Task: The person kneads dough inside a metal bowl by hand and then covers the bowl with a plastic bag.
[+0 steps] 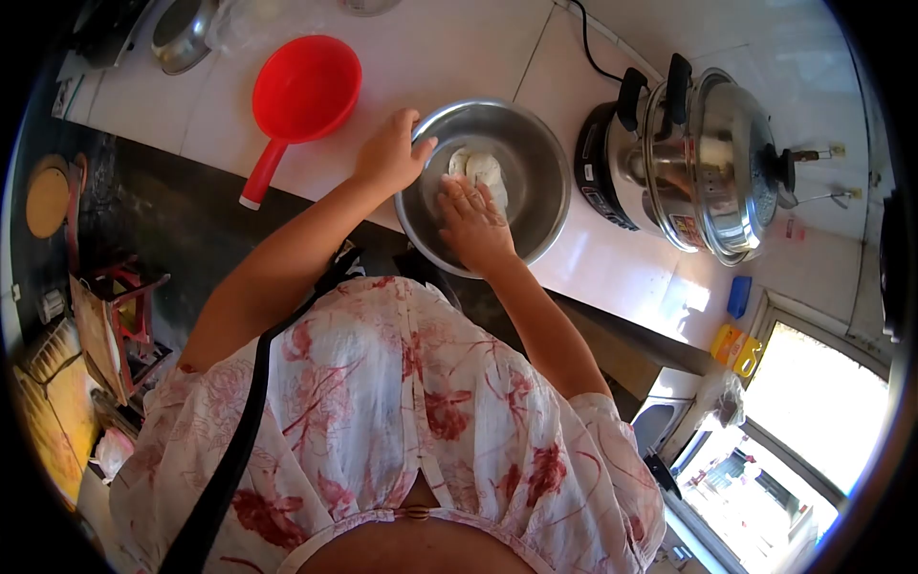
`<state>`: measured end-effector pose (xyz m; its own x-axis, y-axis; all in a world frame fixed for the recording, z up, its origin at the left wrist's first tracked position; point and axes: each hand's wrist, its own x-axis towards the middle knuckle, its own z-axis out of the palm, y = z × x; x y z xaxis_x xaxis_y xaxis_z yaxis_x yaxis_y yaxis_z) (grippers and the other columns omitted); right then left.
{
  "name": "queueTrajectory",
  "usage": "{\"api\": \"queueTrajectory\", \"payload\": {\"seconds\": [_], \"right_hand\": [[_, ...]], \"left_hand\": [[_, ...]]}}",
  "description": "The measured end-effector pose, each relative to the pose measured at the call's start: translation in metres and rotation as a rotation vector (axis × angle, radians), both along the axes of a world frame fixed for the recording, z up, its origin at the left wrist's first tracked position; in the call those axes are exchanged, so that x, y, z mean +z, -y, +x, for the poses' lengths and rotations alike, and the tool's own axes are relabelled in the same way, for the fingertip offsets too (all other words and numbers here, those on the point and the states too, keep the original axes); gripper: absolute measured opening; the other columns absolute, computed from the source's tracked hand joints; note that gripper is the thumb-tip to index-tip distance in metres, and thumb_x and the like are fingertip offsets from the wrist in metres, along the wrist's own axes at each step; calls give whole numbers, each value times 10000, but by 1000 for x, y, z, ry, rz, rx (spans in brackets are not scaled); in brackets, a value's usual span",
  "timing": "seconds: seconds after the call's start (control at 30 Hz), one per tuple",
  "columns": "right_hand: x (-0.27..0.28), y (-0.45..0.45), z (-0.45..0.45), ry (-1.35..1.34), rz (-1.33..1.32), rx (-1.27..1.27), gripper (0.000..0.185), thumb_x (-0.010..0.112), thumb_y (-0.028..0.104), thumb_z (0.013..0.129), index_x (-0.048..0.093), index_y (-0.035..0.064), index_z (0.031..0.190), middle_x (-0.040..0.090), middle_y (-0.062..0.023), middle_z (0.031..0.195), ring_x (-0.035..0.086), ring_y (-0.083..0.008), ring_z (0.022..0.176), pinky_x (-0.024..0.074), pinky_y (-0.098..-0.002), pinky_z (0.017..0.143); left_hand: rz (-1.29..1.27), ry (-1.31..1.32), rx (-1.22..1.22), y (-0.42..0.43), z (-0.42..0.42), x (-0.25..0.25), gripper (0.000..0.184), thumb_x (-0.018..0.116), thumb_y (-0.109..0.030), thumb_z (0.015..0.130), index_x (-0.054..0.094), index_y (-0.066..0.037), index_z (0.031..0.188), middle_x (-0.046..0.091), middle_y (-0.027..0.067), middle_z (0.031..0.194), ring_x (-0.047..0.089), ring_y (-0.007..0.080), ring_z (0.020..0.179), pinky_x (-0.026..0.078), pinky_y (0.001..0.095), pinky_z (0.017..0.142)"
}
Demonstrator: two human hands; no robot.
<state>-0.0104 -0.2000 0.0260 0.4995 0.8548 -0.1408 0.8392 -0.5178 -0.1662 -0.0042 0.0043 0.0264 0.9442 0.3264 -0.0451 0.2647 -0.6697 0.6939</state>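
Observation:
A steel mixing bowl (542, 158) stands on the counter in front of me, with a pale lump of dough (482, 168) on its bottom. My left hand (390, 153) holds the bowl's left rim, the thumb over the inner side and the other fingers mostly hidden. Inside the bowl, my right hand (473, 222) lies on the near side of the dough. Its fingers are stretched out with whitish smears on them, and they press on the dough without wrapping round it. Part of the dough is covered by this hand.
Left of the bowl lies a red plastic ladle (308, 88), its handle toward the counter's near edge. A lidded steel steamer pot (688, 163) stands on the right, with a black cord behind. A small metal bowl (182, 34) is at the far left; a window (813, 392) is lower right.

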Motion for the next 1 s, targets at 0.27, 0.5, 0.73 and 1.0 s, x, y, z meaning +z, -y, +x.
{"api": "queueTrajectory", "payload": {"seconds": [0.27,0.5,0.73,1.0], "right_hand": [[17,-17,-5,-3,145,57,340,574,150,781,591,23,1096,563,-104,1193,505,-249,1167,334,-398,1053],[24,-13,-8,9,283,91,299,624,122,734,633,92,1032,614,-51,1048,581,-254,1008,469,-390,865],[7,5,-3,-88,425,-55,240,609,74,736,657,71,971,618,-55,999,590,-276,967,507,-373,812],[-6,20,37,-1108,910,-984,232,590,167,898,656,6,1051,693,-82,900,610,-100,717,472,-243,655]], "left_hand": [[-263,376,-696,19,-3,32,180,679,-150,788,668,-48,936,635,69,881,600,264,887,473,354,785],[-397,-13,-580,36,12,1,124,634,-147,824,665,-46,888,644,122,867,620,268,840,471,349,739],[-166,244,-625,43,22,-26,131,585,-151,867,658,-44,891,644,141,798,608,333,746,485,390,707],[-150,501,130,-66,-21,22,171,609,-197,891,625,-46,969,646,131,889,642,260,802,502,367,703]]}}
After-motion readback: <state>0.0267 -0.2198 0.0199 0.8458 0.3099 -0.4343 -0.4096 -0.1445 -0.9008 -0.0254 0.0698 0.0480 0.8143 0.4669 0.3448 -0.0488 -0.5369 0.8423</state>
